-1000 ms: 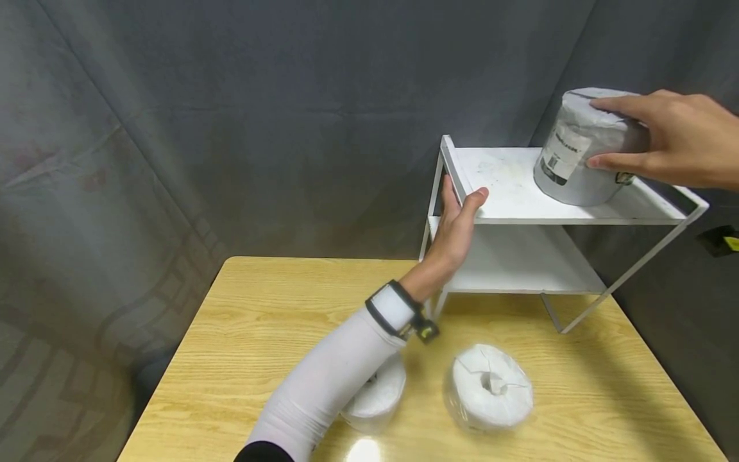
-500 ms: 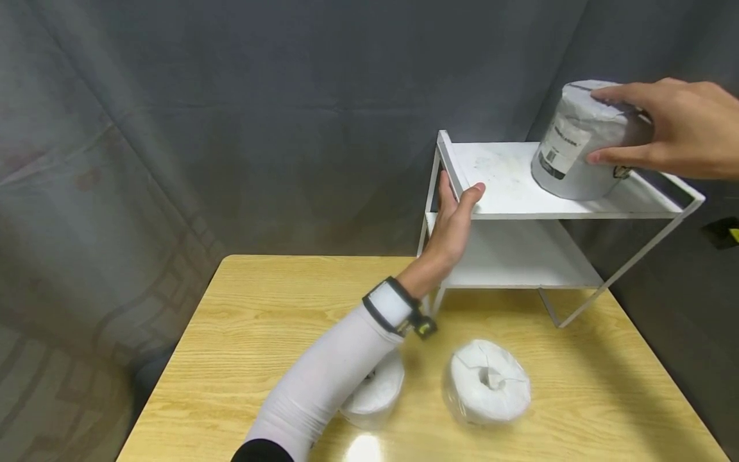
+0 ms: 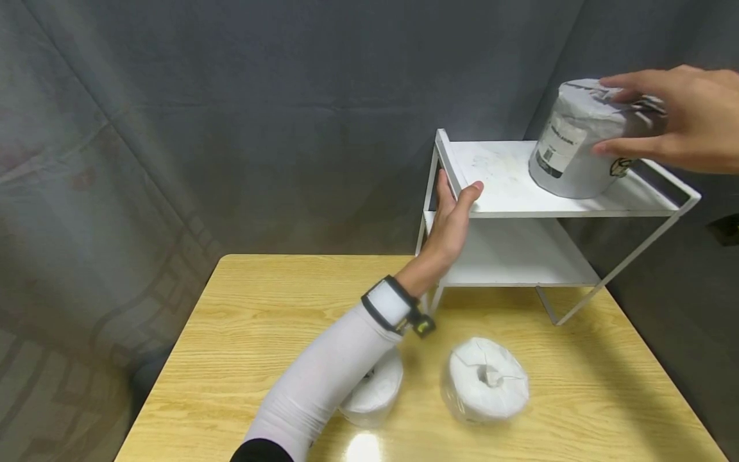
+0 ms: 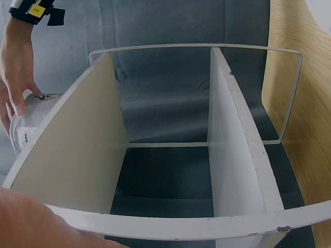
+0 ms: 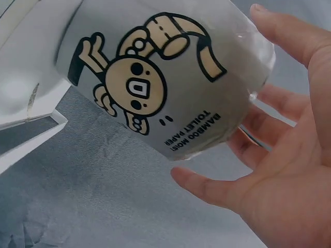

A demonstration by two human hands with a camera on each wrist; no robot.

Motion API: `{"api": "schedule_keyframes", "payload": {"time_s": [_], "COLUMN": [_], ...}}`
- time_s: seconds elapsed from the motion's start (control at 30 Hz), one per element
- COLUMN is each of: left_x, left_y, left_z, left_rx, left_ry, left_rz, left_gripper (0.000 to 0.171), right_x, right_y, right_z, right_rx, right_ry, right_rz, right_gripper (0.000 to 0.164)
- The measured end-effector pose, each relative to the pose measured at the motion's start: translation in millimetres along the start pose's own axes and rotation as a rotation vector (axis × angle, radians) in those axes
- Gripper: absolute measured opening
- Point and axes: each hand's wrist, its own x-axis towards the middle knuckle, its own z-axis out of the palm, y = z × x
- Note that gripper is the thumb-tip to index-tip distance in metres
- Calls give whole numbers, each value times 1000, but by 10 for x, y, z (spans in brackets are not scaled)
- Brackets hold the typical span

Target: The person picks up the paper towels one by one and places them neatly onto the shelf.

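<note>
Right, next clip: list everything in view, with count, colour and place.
printed toilet roll: 1, greyish-white, on the shelf's top tier
table rolls: 2, white, on the table in front of the shelf, one partly behind the left arm
shelf: 1, white, two tiers, far right of the table
table: 1, yellowish wood, below everything
backdrop: dark grey, around the table, number of pieces unclear
wrist devices: 2, mostly black, one per wrist
sleeve: 1, white, left arm
left hand: 1, bare, gripping the shelf's left side
right hand: 1, bare, at the printed roll
</note>
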Motion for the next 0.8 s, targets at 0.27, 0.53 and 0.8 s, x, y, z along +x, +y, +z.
{"api": "schedule_keyframes", "payload": {"time_s": [0.27, 0.53, 0.8], "left_x": [-10, -6, -12], "left_y": [-3, 2, -11], "left_z": [2, 6, 1], "left_rx": [-1, -5, -3], "left_ry": [-1, -3, -1], "left_rz": [-7, -5, -14], "left_gripper": [97, 97, 97], "right_x": [-49, -128, -190], "right_y": [66, 103, 108], "right_z": [-47, -86, -103], "right_rx": [65, 86, 66], "right_ry": [59, 111, 145], "right_rz": [-52, -37, -2], "right_gripper": [79, 102, 98]}}
